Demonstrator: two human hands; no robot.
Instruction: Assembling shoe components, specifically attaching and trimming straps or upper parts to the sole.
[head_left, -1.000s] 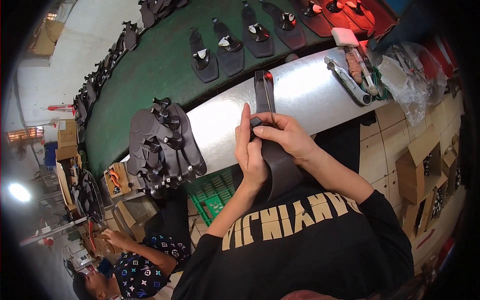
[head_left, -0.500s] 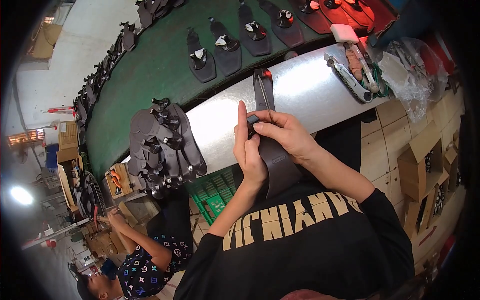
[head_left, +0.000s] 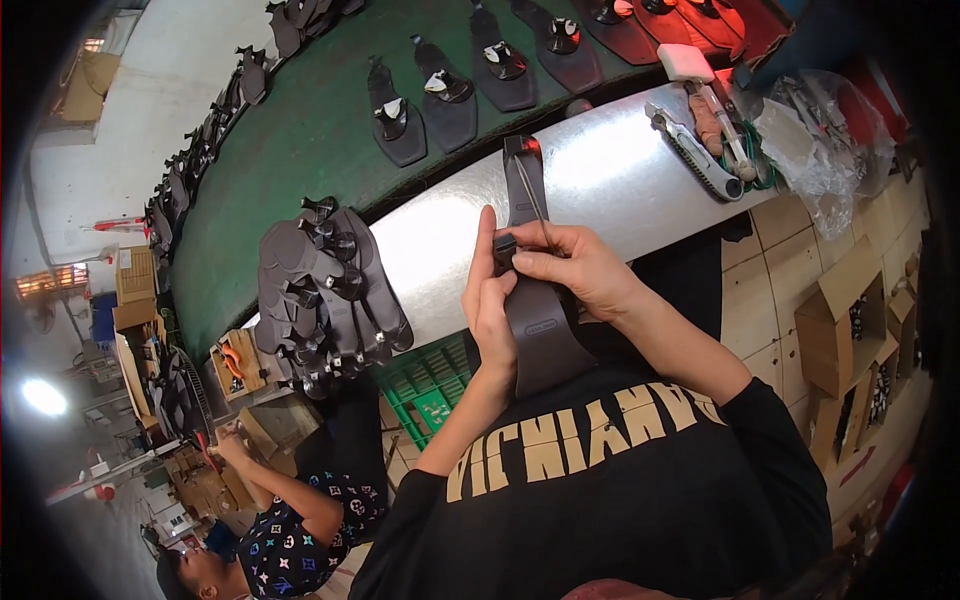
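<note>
My left hand pinches the small black end piece of a dark grey, flexible strap-like part, its index finger pointing up. The part's wide end curves down against my black shirt. My right hand is closed at the same end piece, its thumb pressing on the side. A thin, pointed metal tool, like tweezers, sticks out forward from the right hand's fingers. Beyond the hands, another dark strap-like part lies on the shiny metal ledge, a black piece at its far end.
A pile of dark parts with black fittings sits left. More lie along the green bench, some under red light. A utility knife, white block and clear plastic bag are right. A person works at lower left.
The strap-like part in my hands has swung slightly left, its wide end turned more face-up. Both hands have shifted only a little and keep their grip.
</note>
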